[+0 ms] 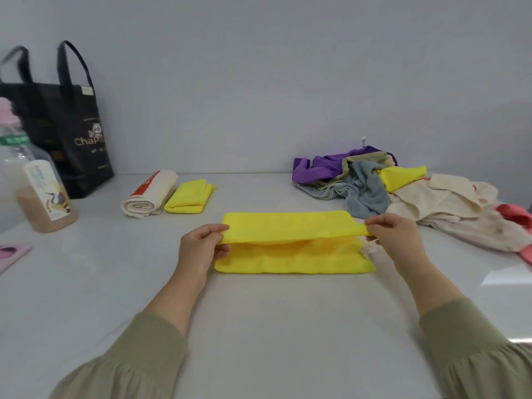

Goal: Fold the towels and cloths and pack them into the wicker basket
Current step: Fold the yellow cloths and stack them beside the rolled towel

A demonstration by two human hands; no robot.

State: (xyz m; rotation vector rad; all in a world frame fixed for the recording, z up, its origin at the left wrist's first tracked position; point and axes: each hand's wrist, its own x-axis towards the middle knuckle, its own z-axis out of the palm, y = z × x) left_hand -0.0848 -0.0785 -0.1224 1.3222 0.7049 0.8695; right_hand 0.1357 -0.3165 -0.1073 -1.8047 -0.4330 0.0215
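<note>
At the counter's middle: a yellow cloth (293,226) lies on the counter (259,326), long side across, its upper layer lifted off the lower one.
Left hand (201,249): pinches the raised layer's left corner between thumb and fingers, closed on fabric.
Right hand (397,240): pinches the raised layer's right corner the same way, level with the other.
Step in hand: a lengthwise fold of the yellow cloth. As I read it, the far half is being brought over toward the near edge and is not yet laid down.
Next move: calls for both hands travelling together so the free edge meets the near edge squarely, then a release and a flat press to set the crease. A further fold across would likely match the finished piece.
Done pieces: a folded yellow cloth (190,197) and a rolled cream towel (149,195) sit side by side, beyond the yellow cloth and to its left.
Waiting pile (374,185): purple, grey, cream, yellow and pink cloths heaped beyond the yellow cloth, to its right.
Wicker basket: not in view — packing looks yet to come.
Bystanders: black tote bag (66,139) and bottle (37,182), far left of the yellow cloth.
</note>
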